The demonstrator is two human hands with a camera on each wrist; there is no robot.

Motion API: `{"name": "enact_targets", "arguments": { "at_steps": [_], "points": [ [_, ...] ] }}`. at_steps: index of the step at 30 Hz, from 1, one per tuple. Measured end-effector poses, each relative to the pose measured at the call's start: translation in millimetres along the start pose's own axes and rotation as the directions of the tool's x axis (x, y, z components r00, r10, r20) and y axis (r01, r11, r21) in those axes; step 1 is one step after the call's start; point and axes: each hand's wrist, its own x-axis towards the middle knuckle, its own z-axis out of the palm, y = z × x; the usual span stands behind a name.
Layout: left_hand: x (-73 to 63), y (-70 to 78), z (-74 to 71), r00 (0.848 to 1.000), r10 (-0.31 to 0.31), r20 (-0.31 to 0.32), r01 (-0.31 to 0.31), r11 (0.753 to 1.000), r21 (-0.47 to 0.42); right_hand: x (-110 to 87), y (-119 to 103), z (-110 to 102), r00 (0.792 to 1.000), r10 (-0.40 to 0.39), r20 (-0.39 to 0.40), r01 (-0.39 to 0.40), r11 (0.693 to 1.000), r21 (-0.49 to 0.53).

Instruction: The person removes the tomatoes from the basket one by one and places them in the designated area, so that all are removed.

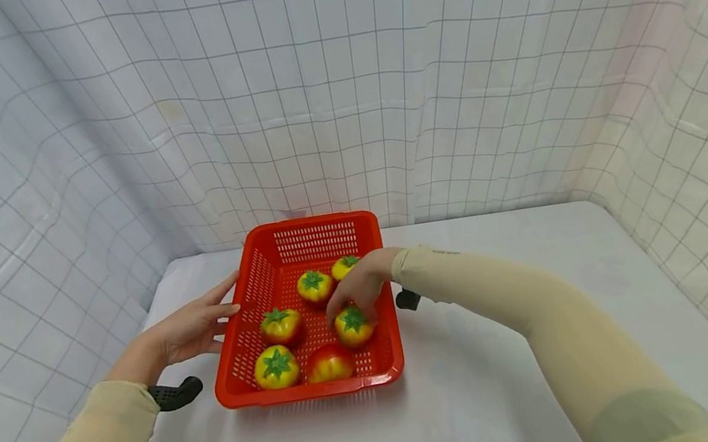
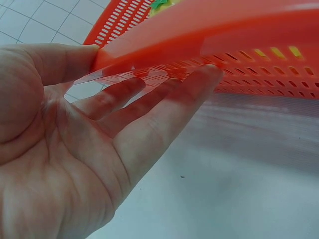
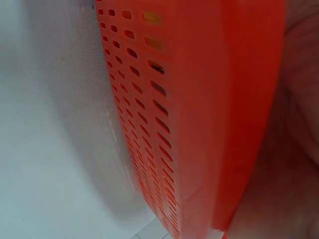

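A red perforated plastic basket (image 1: 311,391) holds several yellow-and-red toy tomatoes with green star-shaped tops. My left hand (image 1: 194,331) holds the basket's left side. In the left wrist view its thumb (image 2: 75,62) meets the rim, and its other fingers lie under the lip against the perforated outer wall. My right hand (image 1: 361,289) reaches over the right rim and grips a tomato (image 1: 354,327) near the basket's right wall. Its fingertips are partly hidden. The right wrist view shows mostly the basket's outer side, with part of the hand (image 3: 301,89) at the edge.
Other tomatoes lie beside the gripped one: one (image 1: 315,287) behind, one (image 1: 282,327) to the left, one (image 1: 276,367) in the near-left corner and a redder one (image 1: 329,364) at the front. Grid-patterned white curtains (image 1: 335,100) enclose the white table (image 1: 526,387).
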Motion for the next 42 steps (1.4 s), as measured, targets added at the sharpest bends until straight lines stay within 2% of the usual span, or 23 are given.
{"name": "enact_targets", "arguments": {
  "at_steps": [13, 21, 25, 29, 36, 42],
  "points": [
    [0.8, -0.1, -0.7, 1.0, -0.005, -0.001, 0.005, 1.0, 0.0, 1.5, 0, 0, 1.0, -0.014, 0.002, 0.014, 1.0, 0.025],
    [2.0, -0.9, -0.8, 1.0, -0.004, 0.005, 0.004, 1.0, -0.004, -6.1, 2, -6, 0.997, -0.079, -0.013, 0.079, 0.997, -0.002],
    [1.9, -0.8, -1.4, 1.0, -0.002, 0.005, 0.002, 1.0, -0.006, -12.8, 5, -12, 0.994, -0.098, -0.055, 0.1, 0.994, 0.04],
    [1.5, -1.0, -2.0, 1.0, -0.002, 0.005, 0.002, 1.0, -0.006, -22.0, 11, -19, 0.986, -0.129, -0.109, 0.142, 0.981, 0.129],
    [1.3, -0.8, -1.6, 1.0, -0.002, 0.002, 0.002, 1.0, -0.002, -43.3, 16, -27, 0.96, -0.205, -0.191, 0.247, 0.941, 0.23],
    [1.3, -1.4, -2.3, 1.0, -0.003, 0.002, 0.003, 1.0, -0.005, -62.3, 26, -32, 0.94, -0.223, -0.257, 0.29, 0.92, 0.262]
  ]
}}
